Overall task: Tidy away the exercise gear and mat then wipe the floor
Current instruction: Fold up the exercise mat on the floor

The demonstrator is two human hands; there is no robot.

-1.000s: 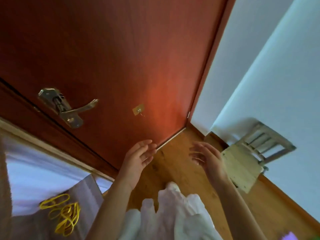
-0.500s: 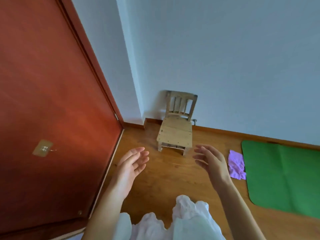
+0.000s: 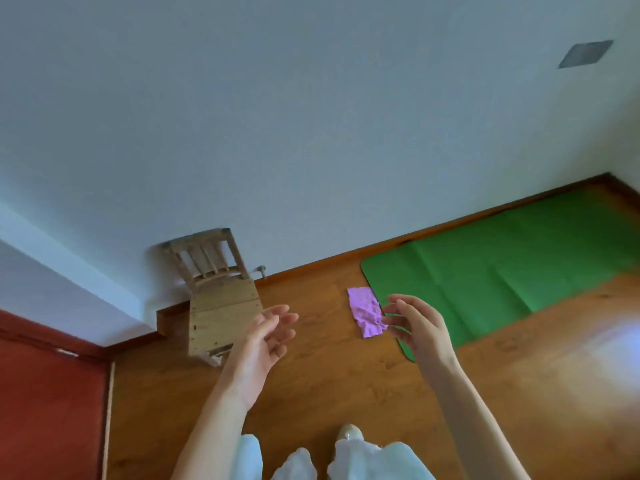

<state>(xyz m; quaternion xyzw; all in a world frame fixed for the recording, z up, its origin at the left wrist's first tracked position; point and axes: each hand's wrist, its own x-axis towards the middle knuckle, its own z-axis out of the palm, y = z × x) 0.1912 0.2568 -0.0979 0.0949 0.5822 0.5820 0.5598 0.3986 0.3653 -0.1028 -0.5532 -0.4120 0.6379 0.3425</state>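
Observation:
A green exercise mat (image 3: 502,271) lies flat on the wooden floor along the wall at the right. A crumpled purple cloth (image 3: 366,311) lies on the floor just left of the mat's near corner. My left hand (image 3: 263,344) is raised in front of me with relaxed fingers and holds nothing. My right hand (image 3: 415,327) hovers with loosely bent fingers in front of the cloth and the mat's corner, also holding nothing.
A small wooden chair (image 3: 218,303) stands against the pale wall (image 3: 311,133) near the corner. A red-brown door (image 3: 48,410) is at the lower left. The wooden floor (image 3: 346,386) stretches between chair, cloth and mat. My white trousers and shoe show at the bottom.
My view has swung right, away from the door toward the chair, the cloth and the mat. Both hands stay raised and empty.

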